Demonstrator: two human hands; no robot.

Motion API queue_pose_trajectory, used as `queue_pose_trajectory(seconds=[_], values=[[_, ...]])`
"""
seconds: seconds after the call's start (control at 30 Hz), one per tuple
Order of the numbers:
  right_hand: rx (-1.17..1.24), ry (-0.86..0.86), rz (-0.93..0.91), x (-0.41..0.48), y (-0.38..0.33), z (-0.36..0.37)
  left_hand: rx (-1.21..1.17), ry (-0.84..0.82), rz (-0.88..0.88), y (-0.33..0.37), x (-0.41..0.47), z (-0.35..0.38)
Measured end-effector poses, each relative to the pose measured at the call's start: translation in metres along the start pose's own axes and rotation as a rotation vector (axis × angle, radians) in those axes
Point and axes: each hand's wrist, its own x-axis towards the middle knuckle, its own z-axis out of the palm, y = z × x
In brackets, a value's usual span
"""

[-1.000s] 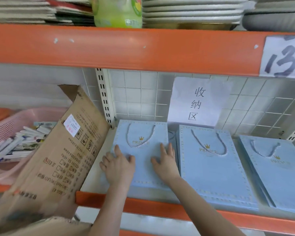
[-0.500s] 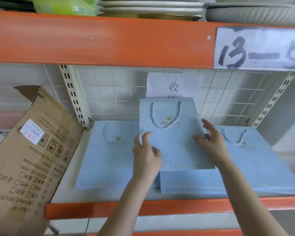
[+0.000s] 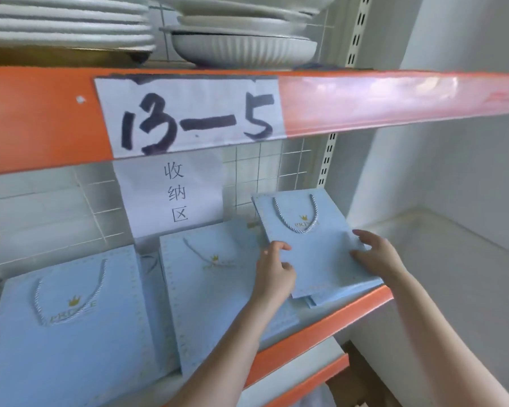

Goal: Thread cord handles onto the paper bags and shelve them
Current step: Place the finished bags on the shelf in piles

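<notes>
The flat light-blue paper bag with twisted cord handle point(image 3: 315, 254) is lying at the front right corner of the orange-edged shelf point(image 3: 321, 327), on a second blue bag point(image 3: 313, 302). The left hand point(image 3: 274, 271) is pinching its left edge. The right hand point(image 3: 376, 257), with fingers straight, is pressing its right edge, probably to square the pile.

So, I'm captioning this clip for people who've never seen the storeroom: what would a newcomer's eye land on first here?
First, the handwritten 13-5 label on the orange beam across the upper middle. Next, the pale blue paper bag at the lower shelf's right end, held between the left grip and right grip over a pile of the same bags, and the white dishes stacked on the shelf above.
</notes>
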Motion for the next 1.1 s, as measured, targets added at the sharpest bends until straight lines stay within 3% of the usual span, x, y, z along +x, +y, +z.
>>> queue_pose_trajectory(seconds=[0.13, 0.2, 0.27, 0.37, 0.43, 0.5, 0.57, 0.67, 0.8, 0.87, 0.93, 1.0, 1.03, 1.1], values=[[-0.32, -0.084, 0.007, 0.014, 0.019, 0.015, 0.389, -0.086, -0.043, -0.023, -0.002, -0.017], [-0.499, -0.114, 0.019, 0.009, 0.031, 0.044, 0.679, -0.044, -0.095, -0.043, -0.01, -0.036], [-0.587, -0.059, 0.056, 0.002, 0.036, 0.069, 0.816, 0.035, -0.189, -0.061, -0.021, -0.059], [-0.552, 0.067, 0.053, 0.001, 0.021, 0.084, 0.776, 0.13, -0.298, -0.086, -0.033, -0.087], [-0.365, 0.128, -0.107, -0.002, 0.001, 0.092, 0.716, 0.125, -0.313, -0.096, -0.037, -0.094], [-0.119, 0.041, -0.311, -0.014, -0.029, 0.105, 0.642, 0.116, -0.31, -0.099, -0.04, -0.093], [-0.048, -0.16, -0.449, -0.038, -0.057, 0.128, 0.597, 0.149, -0.288, -0.101, -0.043, -0.09], [-0.256, -0.323, -0.462, -0.063, -0.073, 0.17, 0.508, 0.166, -0.249, -0.101, -0.044, -0.094], [-0.45, -0.297, -0.381, -0.066, -0.083, 0.18, 0.327, 0.127, -0.303, -0.096, -0.045, -0.116], [-0.42, -0.238, -0.47, -0.071, -0.095, 0.177, 0.257, 0.089, -0.31, -0.084, -0.05, -0.124], [-0.246, -0.198, -0.623, -0.086, -0.112, 0.177, 0.206, 0.194, -0.19, -0.069, -0.06, -0.133], [-0.019, -0.268, -0.742, -0.109, -0.135, 0.181, 0.316, 0.413, -0.087, -0.068, -0.07, -0.151], [0.077, -0.332, -0.776, -0.122, -0.147, 0.185, 0.414, 0.528, -0.103, -0.075, -0.075, -0.163], [0.218, -0.51, -0.749, -0.148, -0.166, 0.197, 0.573, 0.694, -0.3, -0.093, -0.086, -0.193]])
